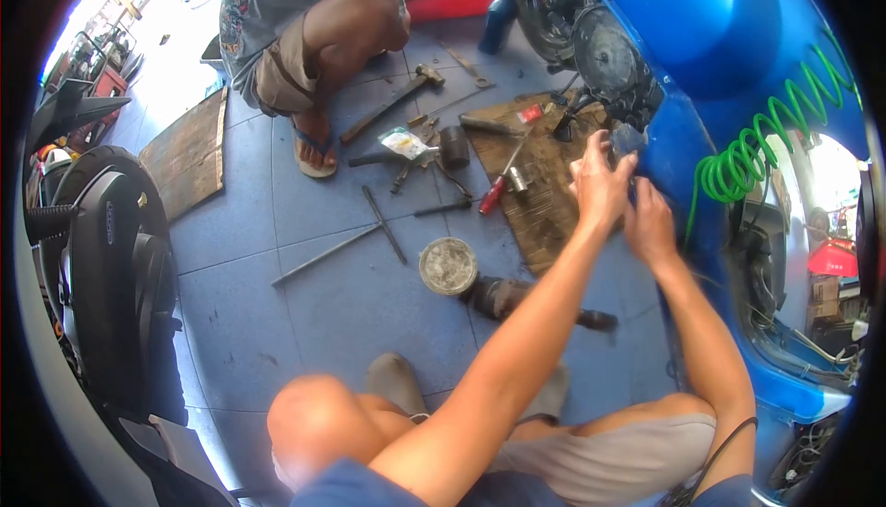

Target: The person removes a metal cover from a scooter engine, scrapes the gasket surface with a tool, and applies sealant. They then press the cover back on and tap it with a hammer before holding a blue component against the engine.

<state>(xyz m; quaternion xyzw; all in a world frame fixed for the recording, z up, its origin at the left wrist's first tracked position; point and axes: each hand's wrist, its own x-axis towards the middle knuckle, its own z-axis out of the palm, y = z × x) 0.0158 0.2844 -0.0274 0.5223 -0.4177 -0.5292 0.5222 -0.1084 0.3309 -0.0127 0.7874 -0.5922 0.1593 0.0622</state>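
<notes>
My left hand (602, 179) is closed, its fingers curled at a small dark grey part (628, 140) against the blue scooter body (688, 129). Just below and to the right, my right hand (651, 224) has its fingers bent together at the edge of the blue panel; whatever they hold is hidden. Under the hands lies a worn brown board (535, 216). A red-handled screwdriver (492, 196) and a silver socket (517, 179) rest on or beside it. The scooter's exposed wheel and drive housing (604, 46) are just beyond the hands.
A power tool (498, 298), a round tin (448, 265), a T-handle wrench (380, 226) and a hammer (397, 101) lie on the tiles. Another person's sandalled foot (316, 149) is opposite. A green coiled hose (738, 166) hangs right; a black scooter part (111, 221) stands left.
</notes>
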